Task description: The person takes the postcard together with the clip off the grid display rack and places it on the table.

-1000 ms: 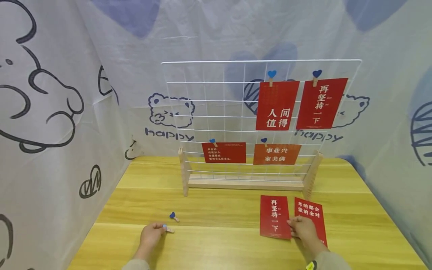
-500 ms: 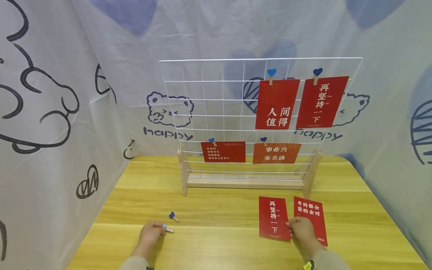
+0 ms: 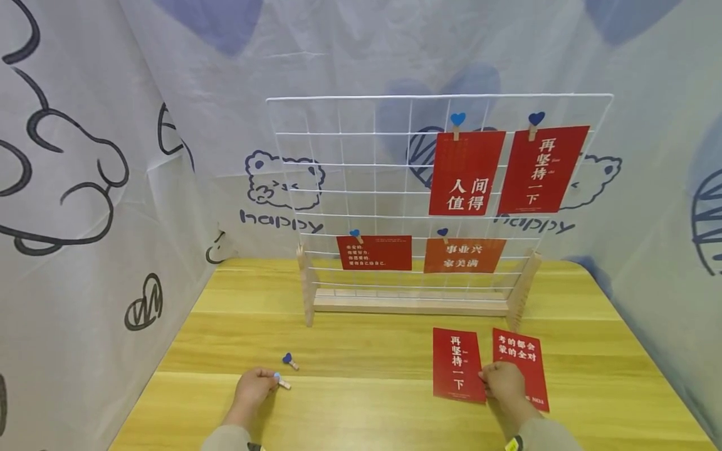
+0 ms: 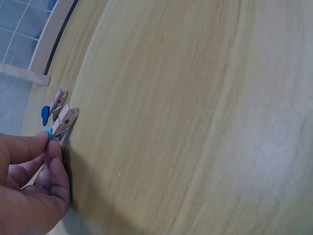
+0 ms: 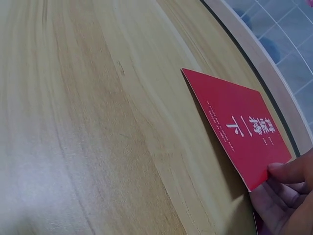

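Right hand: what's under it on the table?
The right hand grips the near edge of a red card with white characters; beneath it lies a second red card, lower part covered.

Left hand: cut by left and bottom edges in left-wrist view; wrist out of frame.
Held clothespin: blue heart end mostly covered by fingertips.
Right hand: cut by right and bottom edges in right-wrist view.
Second red card: lower left part under right hand; bottom print too small to read.
Horizontal red card on grid: small print unreadable.
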The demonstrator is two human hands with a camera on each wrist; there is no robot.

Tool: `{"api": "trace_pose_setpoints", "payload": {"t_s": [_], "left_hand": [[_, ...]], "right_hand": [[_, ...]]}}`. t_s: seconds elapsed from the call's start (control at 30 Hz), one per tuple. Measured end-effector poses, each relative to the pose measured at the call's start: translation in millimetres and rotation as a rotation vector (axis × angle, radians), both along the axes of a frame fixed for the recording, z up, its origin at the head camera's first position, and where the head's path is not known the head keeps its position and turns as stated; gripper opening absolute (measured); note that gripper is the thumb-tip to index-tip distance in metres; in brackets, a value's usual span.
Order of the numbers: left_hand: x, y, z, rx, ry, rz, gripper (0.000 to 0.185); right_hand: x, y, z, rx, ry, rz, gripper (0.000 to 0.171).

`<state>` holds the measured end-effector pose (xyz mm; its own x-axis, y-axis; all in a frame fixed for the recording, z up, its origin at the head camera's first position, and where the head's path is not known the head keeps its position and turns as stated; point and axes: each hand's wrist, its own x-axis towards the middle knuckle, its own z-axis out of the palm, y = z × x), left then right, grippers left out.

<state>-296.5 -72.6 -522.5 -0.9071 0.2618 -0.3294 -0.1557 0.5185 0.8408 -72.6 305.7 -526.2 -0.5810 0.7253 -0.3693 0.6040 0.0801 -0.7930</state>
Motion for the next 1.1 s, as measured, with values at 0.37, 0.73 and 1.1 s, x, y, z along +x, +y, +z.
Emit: {"api": "trace_pose_setpoints", "payload": {"t_s": [0.37, 0.73, 1.1], "left_hand": [[2.2, 3.1, 6.3, -0.045, 0.045, 0.008, 0.017], [3.7, -0.8, 12.4, -0.038, -0.005, -0.014, 0.022], [-1.3, -1.2, 29.9, -0.053, 0.010, -0.058, 0.029]], "right_hand": [[-2.0, 1.0, -0.2, -0.074, 0.057, -0.100, 0.016], [1.6, 1.7, 1.9, -0.184, 0.098, -0.081, 0.022], [-0.6, 11.5, 7.7, -0.337, 0.290, -0.043, 0.032]]}}
